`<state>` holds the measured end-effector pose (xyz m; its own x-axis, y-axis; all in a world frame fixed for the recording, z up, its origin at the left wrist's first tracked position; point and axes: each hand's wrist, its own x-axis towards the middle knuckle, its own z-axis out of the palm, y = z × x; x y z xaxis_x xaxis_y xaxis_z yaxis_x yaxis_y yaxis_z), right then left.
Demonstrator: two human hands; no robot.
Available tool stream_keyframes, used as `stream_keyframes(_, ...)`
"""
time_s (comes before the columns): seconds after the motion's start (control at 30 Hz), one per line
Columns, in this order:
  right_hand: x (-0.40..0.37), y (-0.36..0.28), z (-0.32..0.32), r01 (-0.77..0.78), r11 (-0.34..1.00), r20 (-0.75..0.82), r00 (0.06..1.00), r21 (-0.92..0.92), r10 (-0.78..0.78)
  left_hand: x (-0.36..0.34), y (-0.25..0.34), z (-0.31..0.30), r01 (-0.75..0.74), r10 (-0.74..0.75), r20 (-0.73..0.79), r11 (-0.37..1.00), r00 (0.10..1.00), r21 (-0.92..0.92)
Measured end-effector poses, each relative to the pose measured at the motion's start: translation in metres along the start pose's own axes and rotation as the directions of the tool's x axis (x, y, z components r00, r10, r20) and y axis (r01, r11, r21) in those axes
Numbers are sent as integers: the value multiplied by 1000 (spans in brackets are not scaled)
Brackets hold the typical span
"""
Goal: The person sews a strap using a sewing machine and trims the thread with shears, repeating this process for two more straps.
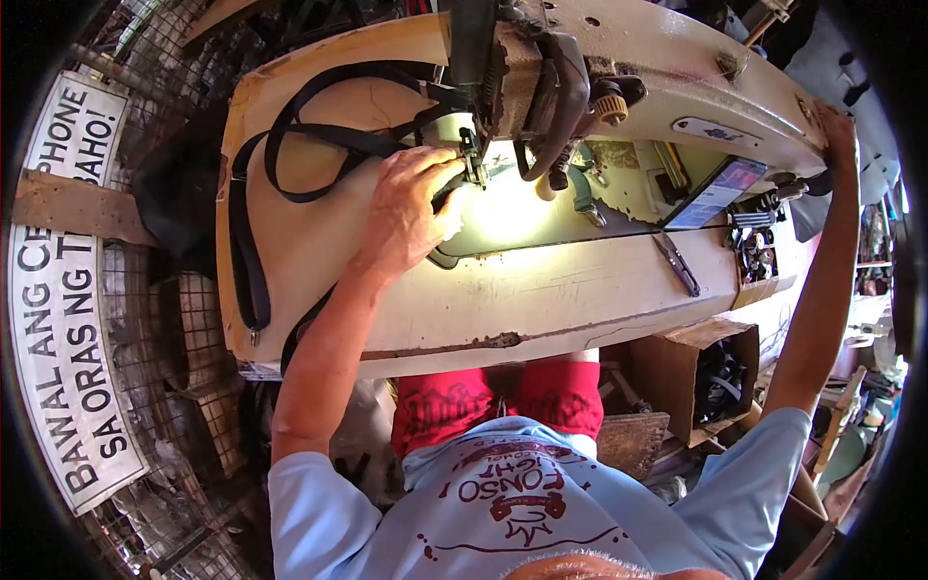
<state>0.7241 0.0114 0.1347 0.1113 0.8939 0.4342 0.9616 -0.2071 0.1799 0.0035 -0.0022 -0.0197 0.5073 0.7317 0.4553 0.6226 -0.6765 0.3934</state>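
Beside the presser foot (472, 159) of a large sewing machine (619, 43), my left hand (416, 198) has its fingers closed on a black strap, under the machine's light. The rest of the black strap (266, 159) loops over the left side of the table and hangs past its front edge. At the far right, my right hand (833, 130) reaches up to the end of the machine, where the handwheel side is; its fingers are mostly hidden there.
Thread snips (677, 263), a phone (717, 191) and a small box of bobbins (757, 253) lie on the table's right side. Below it stands a cardboard box (691, 372). A wire mesh with a lettered sign (68, 290) is at left.
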Motion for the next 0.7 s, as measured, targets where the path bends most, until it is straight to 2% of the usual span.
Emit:
stream_keyframes(0.07, -3, 24, 15, 135, 990, -31, 991, 34, -134, 1, 1, -4, -5, 5, 18, 1000, 1000, -4)
stream_keyframes(0.1, -1, 36, 25, 128, 978, -43, 992, 162, -123, 2, 1, -4, -10, 10, 31, 1000, 999, -2)
stream_keyframes(0.17, 2, 26, 20, -14, 951, 3, 1000, 308, 14, 2, -2, -5, -17, 17, 52, 1000, 998, 5)
stream_keyframes(0.2, -3, -7, 4, -150, 935, 68, 988, 320, 135, 1, -3, -5, -15, 15, 49, 1000, 999, 1)
stream_keyframes(0.27, 1, -7, 1, -61, 985, 33, 998, 163, 56, 1, -3, -3, -11, 11, 45, 1000, 999, -11)
stream_keyframes(0.3, 13, 30, 16, 161, 987, -31, 986, -18, -162, 2, -2, -3, -14, 15, 42, 1000, 999, -14)
stream_keyframes(0.37, 13, 31, 12, 280, 954, -21, 959, -111, -283, 3, -1, -5, -21, 22, 41, 1000, 999, -19)
stream_keyframes(0.4, 7, -8, -10, 187, 982, 12, 982, -20, -186, 3, -2, -5, -26, 26, 41, 1000, 999, -9)
stream_keyframes(0.47, 12, -12, -12, 54, 984, 127, 989, 168, -76, 2, -2, -3, -31, 30, 36, 999, 999, 13)
stream_keyframes(0.5, 19, 15, 9, 12, 964, 208, 976, 265, -69, 2, -2, -2, -26, 26, 40, 1000, 999, 7)
stream_keyframes(0.57, 17, 1, 4, -30, 947, 259, 964, 319, -56, 3, -2, -2, -19, 19, 51, 1000, 999, -1)
stream_keyframes(0.6, 3, -11, -11, -24, 959, 237, 971, 281, -45, 1, -2, -1, -17, 17, 55, 1000, 998, 6)
stream_keyframes(0.67, -35, -25, -30, 178, 982, -33, 984, 66, -176, 3, -1, -2, -21, 20, 51, 1000, 999, 22)
stream_keyframes(0.7, -57, -28, -24, 323, 934, -248, 902, -156, -353, 5, -1, -3, -28, 27, 35, 999, 999, 23)
